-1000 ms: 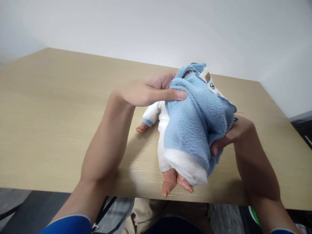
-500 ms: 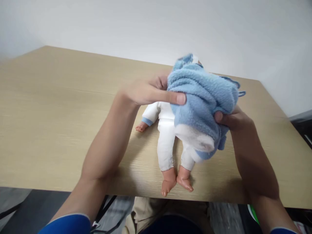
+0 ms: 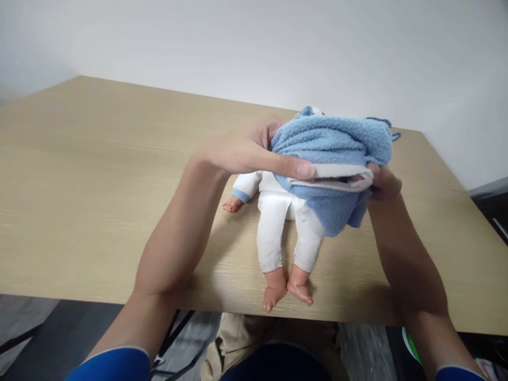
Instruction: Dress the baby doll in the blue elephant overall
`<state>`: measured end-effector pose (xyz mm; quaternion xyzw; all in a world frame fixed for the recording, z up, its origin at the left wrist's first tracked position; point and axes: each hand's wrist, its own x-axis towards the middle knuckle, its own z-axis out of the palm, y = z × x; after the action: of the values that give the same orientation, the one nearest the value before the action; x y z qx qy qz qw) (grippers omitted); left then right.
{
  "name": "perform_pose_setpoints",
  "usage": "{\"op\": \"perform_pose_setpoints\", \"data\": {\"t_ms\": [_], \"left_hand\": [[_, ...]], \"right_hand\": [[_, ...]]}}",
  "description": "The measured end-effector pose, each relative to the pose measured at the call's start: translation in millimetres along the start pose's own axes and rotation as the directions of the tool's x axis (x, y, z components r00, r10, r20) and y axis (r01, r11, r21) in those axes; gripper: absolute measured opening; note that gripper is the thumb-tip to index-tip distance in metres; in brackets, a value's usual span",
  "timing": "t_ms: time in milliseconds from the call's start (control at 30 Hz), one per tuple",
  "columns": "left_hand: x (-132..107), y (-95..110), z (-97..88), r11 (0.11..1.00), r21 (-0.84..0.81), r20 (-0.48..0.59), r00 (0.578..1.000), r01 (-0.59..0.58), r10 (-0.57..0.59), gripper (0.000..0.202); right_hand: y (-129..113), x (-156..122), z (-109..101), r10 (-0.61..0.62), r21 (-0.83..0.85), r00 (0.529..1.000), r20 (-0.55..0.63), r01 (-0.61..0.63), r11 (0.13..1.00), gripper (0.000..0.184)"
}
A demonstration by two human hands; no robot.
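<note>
- Currently, both hands grip one blue garment (image 3: 333, 140), held up over the upper body of a doll (image 3: 272, 233).
- Left hand (image 3: 248, 151): closed on the cloth at its left side. The thumb lies across the front, its tip at the white band (image 3: 341, 170); the fingers are largely hidden behind the fabric.
- Right hand (image 3: 384, 182): closed on the right end of the same band, thumb and fingers pinching the cloth. Exact finger placement is partly hidden.
- Garment: fuzzy, bunched in folds above the band. The band faces the person, with a narrow gap showing between its edges. Loose cloth hangs below, over the side of the doll's hip. A thin blue loop (image 3: 396, 136) sticks out at upper right.
- Doll: lying on the table (image 3: 99, 211), bare feet (image 3: 274, 291) toward the front edge, dressed in white. One arm, with a blue cuff (image 3: 241, 196), extends beneath the left wrist. Its head is hidden.
- Surroundings: pale wall (image 3: 254, 47) behind the table; blue sleeves (image 3: 113, 365) on the person's arms.
</note>
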<state>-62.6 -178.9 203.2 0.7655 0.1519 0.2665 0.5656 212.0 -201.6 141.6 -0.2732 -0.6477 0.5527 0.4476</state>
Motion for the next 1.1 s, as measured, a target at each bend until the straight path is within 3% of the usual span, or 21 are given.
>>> {"op": "perform_pose_setpoints", "data": {"t_ms": [133,300,500,600,700,800,900,1100], "left_hand": [[-11.5,-7.8,13.3,0.997,-0.077,-0.138,0.99,-0.011,0.0,0.053],[-38.5,-17.7,42.7,0.984,-0.179,-0.189,0.981,0.003,-0.037,0.053],[-82.7,-15.3,99.7,0.978,-0.183,-0.342,0.925,0.104,-0.163,0.054],[-102.9,-18.2,139.0,0.957,-0.231,-0.435,0.861,0.176,-0.263,0.047],[-118.3,-27.5,175.8,0.911,-0.298,-0.548,0.731,0.285,-0.408,0.037],[-128.3,-40.5,199.4,0.909,-0.241,-0.659,0.631,0.34,-0.411,0.035],[-135.5,-52.9,207.3,0.912,-0.15,-0.714,0.597,0.381,-0.367,0.035],[-143.5,-74.1,201.8,0.85,-0.009,-0.741,0.567,0.527,-0.36,0.022]], "right_hand": [[-6.9,-5.8,22.2,-0.053,0.037,0.997,0.054,0.051,0.998,0.061],[-24.3,-33.8,43.8,0.009,-0.04,0.99,0.141,-0.004,0.999,0.088],[-45.1,-76.2,71.2,0.119,-0.176,0.993,-0.004,-0.118,0.977,0.055],[-41.9,-91.2,84.5,0.146,-0.264,0.989,-0.029,-0.149,0.953,0.039],[-31.5,-102.4,97.1,0.172,-0.336,0.985,-0.005,-0.164,0.928,0.024],[-18.2,-111.1,107.8,0.207,-0.411,0.978,-0.021,-0.197,0.89,0.02],[-4.8,-115.4,114.0,0.242,-0.501,0.967,-0.073,-0.246,0.83,0.018],[18.9,-111.3,116.1,0.222,-0.644,0.968,-0.12,-0.246,0.725,0.001]]}}
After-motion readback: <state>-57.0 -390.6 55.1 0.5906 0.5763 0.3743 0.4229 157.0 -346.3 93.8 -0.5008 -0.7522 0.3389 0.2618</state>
